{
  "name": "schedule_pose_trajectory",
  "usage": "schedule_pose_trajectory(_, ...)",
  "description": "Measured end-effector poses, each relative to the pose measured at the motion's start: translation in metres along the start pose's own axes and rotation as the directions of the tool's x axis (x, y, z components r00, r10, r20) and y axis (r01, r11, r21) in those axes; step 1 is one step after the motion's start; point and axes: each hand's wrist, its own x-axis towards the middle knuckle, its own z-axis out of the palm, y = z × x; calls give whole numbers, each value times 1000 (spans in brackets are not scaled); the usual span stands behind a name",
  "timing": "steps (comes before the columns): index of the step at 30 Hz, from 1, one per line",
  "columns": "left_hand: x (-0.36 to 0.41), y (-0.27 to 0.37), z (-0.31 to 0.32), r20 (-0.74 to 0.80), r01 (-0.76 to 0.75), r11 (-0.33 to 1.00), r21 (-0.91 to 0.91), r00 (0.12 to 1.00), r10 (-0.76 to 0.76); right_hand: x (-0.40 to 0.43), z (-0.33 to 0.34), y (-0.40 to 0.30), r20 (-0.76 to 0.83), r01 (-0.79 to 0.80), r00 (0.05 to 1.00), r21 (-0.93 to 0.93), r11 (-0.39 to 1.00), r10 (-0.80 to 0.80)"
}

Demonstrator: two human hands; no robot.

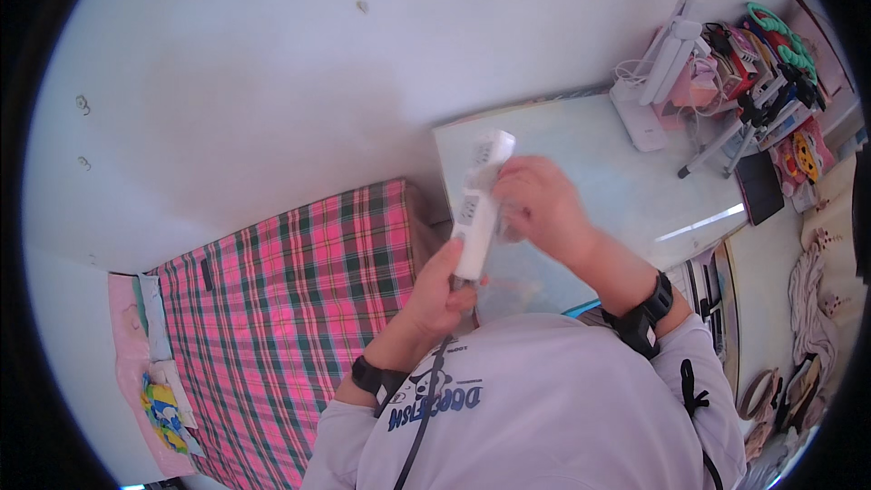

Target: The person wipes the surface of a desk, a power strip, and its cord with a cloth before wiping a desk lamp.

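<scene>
A white power strip (474,245) with dark socket faces is held up at a tilt in front of me. My left hand (439,289) grips its lower end, thumb along the near side. From that end a dark cord (420,432) appears to run down over my shirt. My right hand (537,201) is at the strip's upper half, fingers bent against its right side. Motion blurs these fingers. Something pale and partly see-through (509,226) shows just under them, too smeared to identify, and whether the hand grips it is unclear.
Beyond the strip stands a white-topped table (578,143). At its far right are a white folding desk lamp (670,61), a tripod (738,122), a dark flat case (759,184) and stacked boxes. A bed with a pink plaid cover (286,286) lies to the left, against the wall.
</scene>
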Motion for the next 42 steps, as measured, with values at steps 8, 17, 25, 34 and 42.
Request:
schedule_pose_trajectory(8, 0, -4, 3, 145, 53, 998, -44, 988, -46, 3, -5, 6, -54, 9, 999, 14, 1000, -8)
schedule_pose_trajectory(17, 7, -3, -20, 353, 137, 984, -115, 931, -89, 8, 1, 7, -52, 138, 989, -18, 990, -138)
schedule_pose_trajectory(25, -9, -1, -40, 323, -319, 945, 73, 904, 280, 8, -40, 67, 241, -227, 654, 967, -118, 717)
schedule_pose_trajectory(34, 14, 7, -56, 464, -304, 948, 94, 856, 228, 16, -45, -6, 123, -130, 933, 991, -1, 338)
schedule_pose_trajectory(42, 1, 5, -45, 384, -327, 935, 136, 888, 255, 19, -41, -20, 37, -76, 997, 724, 685, 71)
